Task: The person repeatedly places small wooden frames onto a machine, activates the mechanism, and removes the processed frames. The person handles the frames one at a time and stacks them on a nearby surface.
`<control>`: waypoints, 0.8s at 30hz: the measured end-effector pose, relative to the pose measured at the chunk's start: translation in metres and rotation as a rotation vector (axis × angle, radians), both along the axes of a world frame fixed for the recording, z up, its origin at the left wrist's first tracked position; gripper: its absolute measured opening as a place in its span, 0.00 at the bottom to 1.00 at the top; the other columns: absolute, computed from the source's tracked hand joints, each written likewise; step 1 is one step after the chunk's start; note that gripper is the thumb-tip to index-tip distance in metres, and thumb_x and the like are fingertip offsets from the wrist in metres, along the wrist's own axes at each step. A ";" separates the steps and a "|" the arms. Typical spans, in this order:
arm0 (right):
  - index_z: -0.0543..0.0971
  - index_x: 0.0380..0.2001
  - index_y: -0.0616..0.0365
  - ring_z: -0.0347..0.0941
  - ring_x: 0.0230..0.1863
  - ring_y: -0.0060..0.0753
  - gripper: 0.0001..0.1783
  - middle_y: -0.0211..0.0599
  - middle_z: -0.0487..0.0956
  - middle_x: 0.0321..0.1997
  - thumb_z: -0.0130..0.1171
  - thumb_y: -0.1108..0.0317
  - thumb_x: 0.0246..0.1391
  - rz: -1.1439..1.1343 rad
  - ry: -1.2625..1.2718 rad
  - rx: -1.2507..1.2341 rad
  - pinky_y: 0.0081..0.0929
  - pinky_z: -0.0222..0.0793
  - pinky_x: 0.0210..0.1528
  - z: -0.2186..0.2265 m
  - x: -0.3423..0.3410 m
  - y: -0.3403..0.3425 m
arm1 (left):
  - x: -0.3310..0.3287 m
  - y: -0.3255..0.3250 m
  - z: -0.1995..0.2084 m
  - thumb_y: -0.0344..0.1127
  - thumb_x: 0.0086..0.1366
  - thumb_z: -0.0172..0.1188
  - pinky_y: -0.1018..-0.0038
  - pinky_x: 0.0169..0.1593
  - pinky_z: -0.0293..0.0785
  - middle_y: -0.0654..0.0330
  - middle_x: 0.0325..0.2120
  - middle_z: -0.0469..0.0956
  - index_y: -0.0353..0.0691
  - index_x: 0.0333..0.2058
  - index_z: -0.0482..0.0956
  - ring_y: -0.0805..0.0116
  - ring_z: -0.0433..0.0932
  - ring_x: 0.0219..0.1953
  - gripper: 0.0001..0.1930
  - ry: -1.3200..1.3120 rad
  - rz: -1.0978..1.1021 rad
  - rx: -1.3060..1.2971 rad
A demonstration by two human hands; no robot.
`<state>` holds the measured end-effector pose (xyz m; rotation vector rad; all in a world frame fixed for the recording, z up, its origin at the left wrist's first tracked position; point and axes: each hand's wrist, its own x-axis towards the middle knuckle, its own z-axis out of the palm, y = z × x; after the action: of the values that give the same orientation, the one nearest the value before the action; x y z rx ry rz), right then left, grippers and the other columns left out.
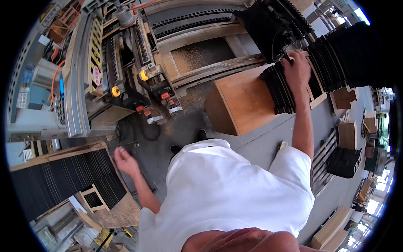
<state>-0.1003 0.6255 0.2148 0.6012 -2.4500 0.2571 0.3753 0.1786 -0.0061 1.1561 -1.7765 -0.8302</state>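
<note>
My right hand reaches forward and rests on top of a stack of thin black panels that stands on edge on a brown wooden box. The fingers curl over the panels' top edges, gripping them. My left hand hangs free at my left side over the dusty floor, fingers loosely curled, holding nothing. It is near a pallet of stacked black panels. My white shirt fills the lower middle of the view.
A large woodworking machine with yellow knobs and red parts stands ahead at the left, sawdust in its bed. More black panel stacks stand at the right, with wooden blocks and a smaller black stack below them.
</note>
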 end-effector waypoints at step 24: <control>0.75 0.36 0.64 0.71 0.40 0.25 0.06 0.36 0.77 0.40 0.58 0.81 0.54 -0.069 -0.378 -0.584 0.22 0.70 0.46 0.010 0.060 -0.022 | -0.484 -0.283 0.033 0.54 0.63 0.58 0.61 0.49 0.77 0.49 0.42 0.75 0.26 0.49 0.70 0.54 0.77 0.44 0.32 0.513 -0.258 0.887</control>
<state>-0.0400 0.6035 0.2250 0.2209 -2.5514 1.0935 -0.1088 -0.1042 0.0267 1.0814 -1.1306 -1.9912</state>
